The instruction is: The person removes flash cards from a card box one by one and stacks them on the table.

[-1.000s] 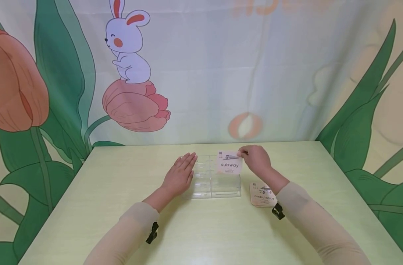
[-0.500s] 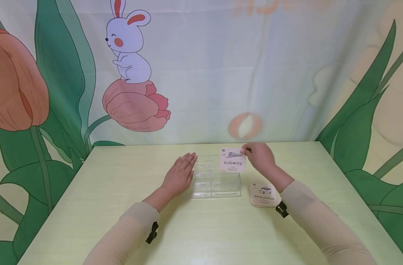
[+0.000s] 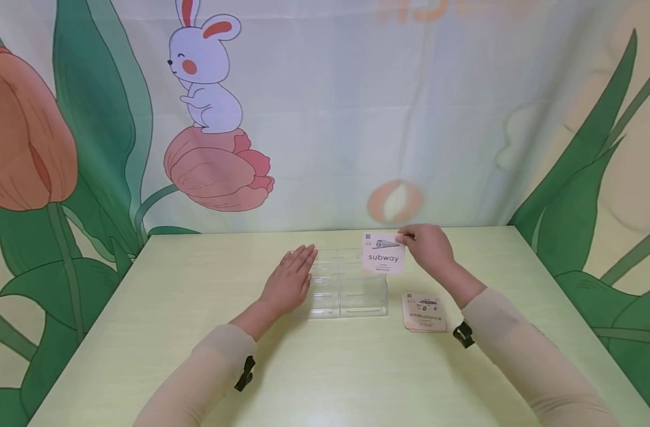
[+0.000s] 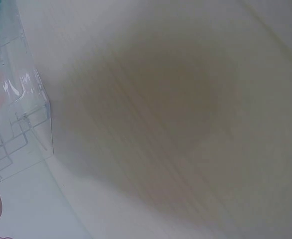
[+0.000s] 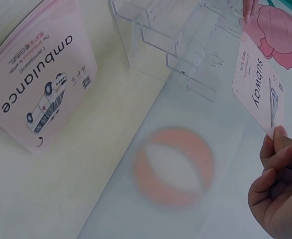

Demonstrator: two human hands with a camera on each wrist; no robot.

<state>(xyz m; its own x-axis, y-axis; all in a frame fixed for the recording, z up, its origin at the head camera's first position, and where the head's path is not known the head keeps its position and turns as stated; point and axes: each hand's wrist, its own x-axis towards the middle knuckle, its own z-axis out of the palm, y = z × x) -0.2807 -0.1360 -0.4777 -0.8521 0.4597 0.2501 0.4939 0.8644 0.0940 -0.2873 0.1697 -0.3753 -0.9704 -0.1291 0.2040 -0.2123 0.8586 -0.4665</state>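
Observation:
A pink card printed "subway" (image 3: 383, 257) with a train drawing is pinched at its upper right corner by my right hand (image 3: 429, 249). It is held up in front of the back right part of a clear plastic tiered rack (image 3: 363, 296), which has two columns of steps. My left hand (image 3: 287, 281) rests against the rack's left side with its fingers straight. In the right wrist view the thumb and index finger grip the card's corner, and the other fingers are curled. A stack of cards with "ambulance" (image 3: 424, 314) on top lies on the table, right of the rack.
The pale wooden table (image 3: 325, 373) ends at a printed curtain (image 3: 325, 118) with tulips and a white rabbit. Both wrists wear a black strap buckle (image 3: 245, 373).
My right hand has moved to the right and slightly up and back with the subway card, uncovering more of the ambulance stack. My left hand has stayed at the rack.

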